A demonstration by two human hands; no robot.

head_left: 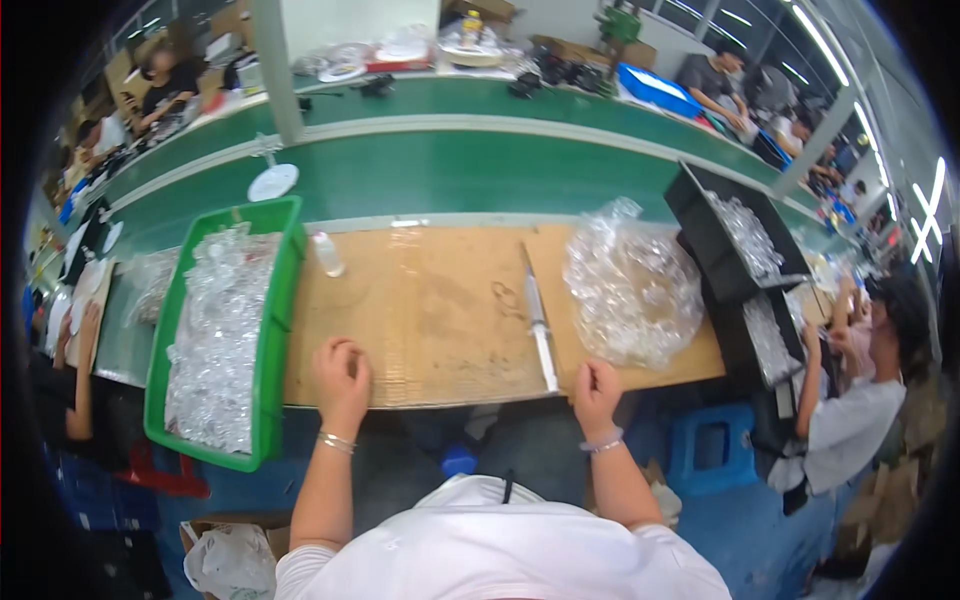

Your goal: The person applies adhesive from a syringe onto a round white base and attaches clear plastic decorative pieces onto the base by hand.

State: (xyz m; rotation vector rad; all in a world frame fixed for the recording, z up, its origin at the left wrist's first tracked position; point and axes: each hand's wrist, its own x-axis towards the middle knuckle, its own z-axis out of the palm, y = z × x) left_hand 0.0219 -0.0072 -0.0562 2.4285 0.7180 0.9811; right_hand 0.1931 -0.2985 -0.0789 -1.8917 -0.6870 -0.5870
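Observation:
My left hand [343, 375] rests at the front edge of the cardboard sheet [450, 300], its fingers loosely bent with a gap to the thumb and no object visible in it. A green tray [271, 350] full of small clear plastic pieces [222, 330] stands to its left. My right hand [598, 388] is closed in a fist at the same edge, with nothing showing out of it. Just left of that fist lies a syringe [539, 330] with a long dark tip pointing away from me. Beyond the fist sits a clear plastic bag [632, 290] of transparent pieces.
A small white bottle [327, 254] stands near the tray. Black bins [690, 205] with clear parts are at the right. Behind runs a green conveyor belt [450, 170]. A blue stool [712, 447] is at lower right. A co-worker [860, 420] sits at the right.

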